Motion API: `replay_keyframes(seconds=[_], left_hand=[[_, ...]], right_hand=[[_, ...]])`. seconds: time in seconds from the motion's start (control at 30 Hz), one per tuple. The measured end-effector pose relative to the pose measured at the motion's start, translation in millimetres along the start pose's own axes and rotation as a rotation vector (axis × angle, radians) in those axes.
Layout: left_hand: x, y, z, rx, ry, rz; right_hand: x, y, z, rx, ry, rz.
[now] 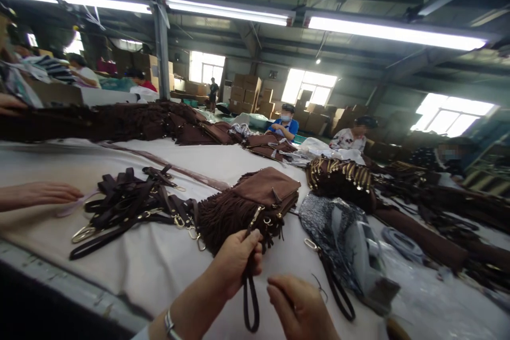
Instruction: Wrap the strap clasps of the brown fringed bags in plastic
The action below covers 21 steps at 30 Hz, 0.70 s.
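My left hand (239, 260) is closed around a dark brown wrist strap (251, 303), whose loop hangs below my fingers. The strap's gold clasp (257, 215) sticks up above my thumb, in front of a brown fringed bag (265, 186) lying on a stack of fringed bags. Whether the clasp is hooked to the bag cannot be made out. To the right of the loop, my right hand (303, 305) is loosely curled and slightly blurred, with nothing visible in it. Another wrist strap (337, 287) with a gold clasp lies beyond it on the white-covered table (179, 276).
A heap of dark straps (127, 196) with gold clasps lies left, near another person's hand (43, 194). Brown bags (151, 122) are piled along the back. A clear plastic-wrapped bundle (338, 239) and a tape roll (402, 244) lie right. Several people sit beyond the table.
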<state>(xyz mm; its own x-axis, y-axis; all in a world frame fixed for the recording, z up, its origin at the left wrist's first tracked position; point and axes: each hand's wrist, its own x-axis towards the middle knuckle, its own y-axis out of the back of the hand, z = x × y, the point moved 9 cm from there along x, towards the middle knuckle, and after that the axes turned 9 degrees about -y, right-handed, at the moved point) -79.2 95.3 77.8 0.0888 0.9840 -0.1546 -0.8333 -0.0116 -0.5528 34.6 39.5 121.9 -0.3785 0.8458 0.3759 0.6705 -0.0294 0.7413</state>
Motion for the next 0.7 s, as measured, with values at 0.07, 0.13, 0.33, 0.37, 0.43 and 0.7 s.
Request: replay_keyframes(seconds=[0.07, 0.13, 0.33, 0.37, 0.43, 0.7], left_hand=[[-2, 0.4, -3, -0.026, 0.021, -0.007], [-4, 0.4, -6, -0.032, 0.036, -0.010], [-8, -5.5, -13, -0.068, 0.043, 0.009], [-8, -6.7, -13, -0.059, 0.040, 0.010], [-7, -7.7, -13, -0.017, 0.027, 0.017], [-1, -0.5, -15, 0.105, -0.042, 0.104]], right_hand=[[-9, 10, 30, -0.022, -0.163, 0.054], [-24, 16, 59, -0.079, -0.297, 0.084], [-73, 14, 119, -0.156, -0.521, 0.088], [-78, 13, 124, -0.149, -0.542, 0.083], [-83, 15, 129, -0.137, -0.561, 0.091], [-94, 32, 140, -0.301, -0.527, 0.162]])
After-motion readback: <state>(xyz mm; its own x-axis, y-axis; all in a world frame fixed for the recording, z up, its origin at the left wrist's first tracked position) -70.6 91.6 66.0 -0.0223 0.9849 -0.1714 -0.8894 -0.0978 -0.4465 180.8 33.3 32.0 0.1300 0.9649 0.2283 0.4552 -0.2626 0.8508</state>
